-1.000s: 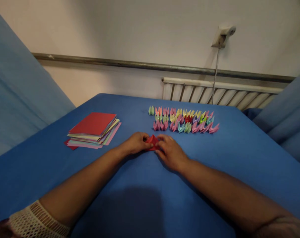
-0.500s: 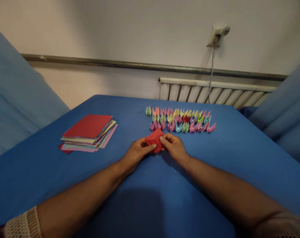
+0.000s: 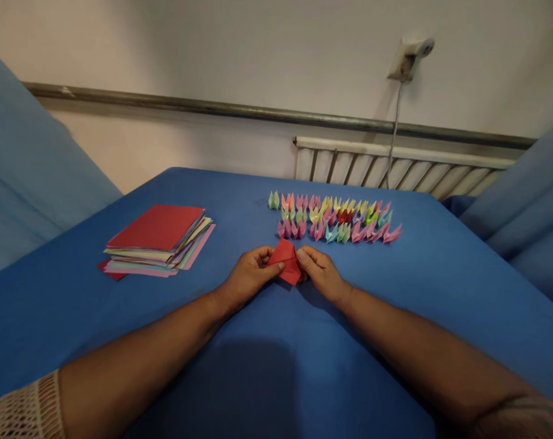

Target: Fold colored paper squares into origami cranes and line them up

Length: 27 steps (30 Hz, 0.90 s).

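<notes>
A small folded red paper (image 3: 287, 261) is held just above the blue table (image 3: 267, 366), near its middle. My left hand (image 3: 247, 275) pinches its left side with thumb and fingers closed. My right hand (image 3: 321, 272) grips its right side, fingers curled on the paper. Behind the hands, several small folded paper pieces (image 3: 333, 221) in pink, yellow, green and red stand in rows. A stack of coloured paper sheets (image 3: 156, 239) with a red sheet on top lies to the left.
Blue fabric (image 3: 24, 183) rises at the left and blue fabric (image 3: 527, 207) at the right. A white radiator (image 3: 395, 167) and a metal rail (image 3: 258, 113) run along the wall behind the table. A cable hangs from a wall socket (image 3: 408, 58).
The red paper was pressed flat on the table; both hands have lifted it and turned it, and it now shows a pointed, tilted shape between the fingers.
</notes>
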### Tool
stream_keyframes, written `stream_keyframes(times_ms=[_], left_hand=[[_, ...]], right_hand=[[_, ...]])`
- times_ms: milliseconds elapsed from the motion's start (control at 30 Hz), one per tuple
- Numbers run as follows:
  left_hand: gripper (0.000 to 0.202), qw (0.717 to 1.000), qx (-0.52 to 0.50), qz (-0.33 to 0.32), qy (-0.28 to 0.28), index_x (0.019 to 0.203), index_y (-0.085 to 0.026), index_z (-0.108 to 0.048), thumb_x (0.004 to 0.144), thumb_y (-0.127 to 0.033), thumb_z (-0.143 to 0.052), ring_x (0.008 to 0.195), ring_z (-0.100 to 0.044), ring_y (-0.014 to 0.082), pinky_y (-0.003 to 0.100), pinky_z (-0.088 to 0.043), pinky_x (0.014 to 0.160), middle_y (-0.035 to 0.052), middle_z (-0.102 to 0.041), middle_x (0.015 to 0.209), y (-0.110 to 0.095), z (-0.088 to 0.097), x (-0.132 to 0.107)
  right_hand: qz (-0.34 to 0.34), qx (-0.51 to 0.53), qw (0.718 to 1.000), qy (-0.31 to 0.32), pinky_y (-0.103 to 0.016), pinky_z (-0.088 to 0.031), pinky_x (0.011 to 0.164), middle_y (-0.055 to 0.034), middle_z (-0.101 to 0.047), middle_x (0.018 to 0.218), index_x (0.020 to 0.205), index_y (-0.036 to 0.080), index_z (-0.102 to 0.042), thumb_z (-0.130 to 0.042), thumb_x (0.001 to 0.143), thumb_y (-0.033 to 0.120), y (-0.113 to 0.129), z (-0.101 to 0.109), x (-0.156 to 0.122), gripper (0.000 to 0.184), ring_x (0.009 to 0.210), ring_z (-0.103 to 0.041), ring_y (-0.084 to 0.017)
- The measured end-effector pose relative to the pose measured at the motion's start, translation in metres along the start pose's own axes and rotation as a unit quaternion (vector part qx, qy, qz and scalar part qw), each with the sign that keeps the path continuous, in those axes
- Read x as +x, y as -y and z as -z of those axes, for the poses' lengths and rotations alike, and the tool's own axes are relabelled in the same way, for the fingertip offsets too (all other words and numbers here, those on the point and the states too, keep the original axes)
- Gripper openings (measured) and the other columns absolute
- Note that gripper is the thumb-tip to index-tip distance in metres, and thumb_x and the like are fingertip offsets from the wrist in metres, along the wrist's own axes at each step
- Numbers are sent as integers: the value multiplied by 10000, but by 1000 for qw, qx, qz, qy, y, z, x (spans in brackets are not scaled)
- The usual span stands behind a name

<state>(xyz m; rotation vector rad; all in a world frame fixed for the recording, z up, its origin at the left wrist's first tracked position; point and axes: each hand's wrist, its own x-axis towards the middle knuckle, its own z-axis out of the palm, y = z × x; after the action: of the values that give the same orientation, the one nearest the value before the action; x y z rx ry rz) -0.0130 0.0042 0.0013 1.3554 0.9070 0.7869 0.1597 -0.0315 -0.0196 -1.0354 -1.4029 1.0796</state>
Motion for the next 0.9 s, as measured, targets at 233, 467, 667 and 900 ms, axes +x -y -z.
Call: stream_keyframes(times_ms=[233, 467, 667, 900], left_hand=[[335, 1000, -12, 2, -9, 937, -154, -629, 698, -353, -755, 701, -630, 128, 264, -501, 701, 10, -688, 834, -1, -2, -1], [418, 999, -10, -31, 13, 981, -166, -621, 625, -281, -806, 843, -660, 164, 303, -507, 814, 27, -702, 952, 2, -5, -1], [271, 1000, 0, -24, 12, 850, -156, -642, 782, -416, -676, 598, -545, 103, 229, -440, 606, -28, -618, 686, -1, -2, -2], [346, 1000, -6, -3, 2, 800, -146, -633, 802, -492, -629, 566, -518, 110, 235, -428, 581, -12, -595, 651, -3, 0, -2]], right_hand=[[1, 7, 1000, 1, -273, -451, 633, 8, -587, 755, 930, 194, -606, -580, 858, 503, -9, -5, -1, 319, 658, -523, -122], [-34, 27, 999, -6, -266, -444, 564, -7, -617, 676, 944, 159, -677, -475, 901, 580, -8, 0, 1, 469, 574, -525, -127], [-26, 3, 1000, 0, -325, -461, 711, -45, -658, 791, 891, 172, -712, -413, 930, 590, -6, 6, 2, 515, 720, -562, -174], [-60, 78, 995, 19, -290, -441, 598, -29, -657, 777, 1027, 173, -694, -608, 846, 541, -13, 4, 4, 419, 611, -529, -135]])
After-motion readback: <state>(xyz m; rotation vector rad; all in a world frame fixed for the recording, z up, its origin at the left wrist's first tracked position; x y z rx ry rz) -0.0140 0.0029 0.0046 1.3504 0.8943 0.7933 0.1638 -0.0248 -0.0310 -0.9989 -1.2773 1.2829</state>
